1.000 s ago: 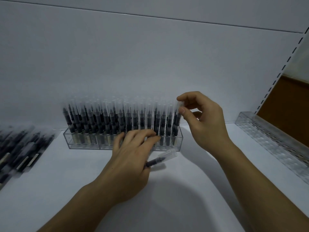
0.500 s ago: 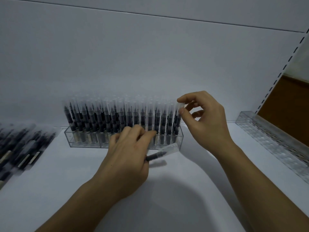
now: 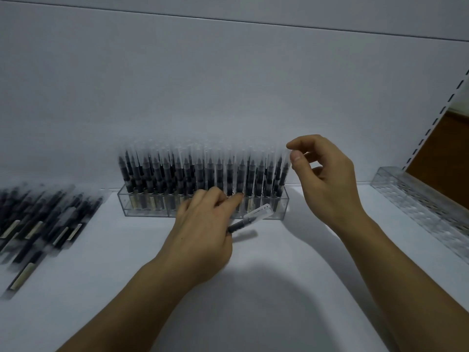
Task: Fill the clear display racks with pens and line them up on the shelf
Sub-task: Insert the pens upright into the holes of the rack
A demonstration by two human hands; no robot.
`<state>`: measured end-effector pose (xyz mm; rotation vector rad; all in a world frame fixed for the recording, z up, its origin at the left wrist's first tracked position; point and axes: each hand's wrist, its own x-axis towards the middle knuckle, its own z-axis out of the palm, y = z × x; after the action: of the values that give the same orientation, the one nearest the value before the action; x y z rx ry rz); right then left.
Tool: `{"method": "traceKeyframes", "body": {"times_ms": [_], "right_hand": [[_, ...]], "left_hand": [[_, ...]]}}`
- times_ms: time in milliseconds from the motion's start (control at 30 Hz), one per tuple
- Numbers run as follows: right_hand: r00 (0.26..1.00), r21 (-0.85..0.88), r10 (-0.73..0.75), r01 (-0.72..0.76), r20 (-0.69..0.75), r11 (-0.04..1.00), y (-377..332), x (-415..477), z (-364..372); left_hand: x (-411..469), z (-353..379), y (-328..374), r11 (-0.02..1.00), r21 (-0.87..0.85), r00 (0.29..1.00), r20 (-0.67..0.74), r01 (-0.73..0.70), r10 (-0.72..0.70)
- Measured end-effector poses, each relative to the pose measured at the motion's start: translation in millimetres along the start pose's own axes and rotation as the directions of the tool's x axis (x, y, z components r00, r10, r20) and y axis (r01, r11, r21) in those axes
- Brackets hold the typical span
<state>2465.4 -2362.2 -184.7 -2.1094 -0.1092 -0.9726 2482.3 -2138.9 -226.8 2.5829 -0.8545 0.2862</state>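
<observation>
A clear rack on the white shelf is packed with upright black pens in clear caps. The left hand grips a spare pen, slanted, before it. Loose pens lie heaped at the left, and an empty rack lies at the right.

Bare shelf front-centre; filled rack ahead, loose pens left, clear rack right.

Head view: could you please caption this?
The left hand holds a spare pen; right hand pinches the end pen in a crowded rack.
</observation>
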Motion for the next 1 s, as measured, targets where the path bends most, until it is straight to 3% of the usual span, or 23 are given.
{"method": "traceKeyframes", "body": {"times_ms": [500,700,1000], "right_hand": [[0.998,0.020,0.051,-0.051,0.030,0.998,9.0,-1.3,5.2],[0.996,0.013,0.086,-0.086,0.017,0.996,15.9,-0.7,4.5],[0.981,-0.049,0.182,-0.179,0.071,0.983,20.9,-10.0,7.8]], "left_hand": [[20.4,26.6,-11.8,1.000,0.005,0.996,-0.090,-0.006,0.006],[22.4,32.6,-15.4,0.996,0.090,0.999,-0.045,-0.023,0.028],[18.1,23.2,-12.1,1.000,0.018,0.999,-0.019,-0.025,0.026]]}}
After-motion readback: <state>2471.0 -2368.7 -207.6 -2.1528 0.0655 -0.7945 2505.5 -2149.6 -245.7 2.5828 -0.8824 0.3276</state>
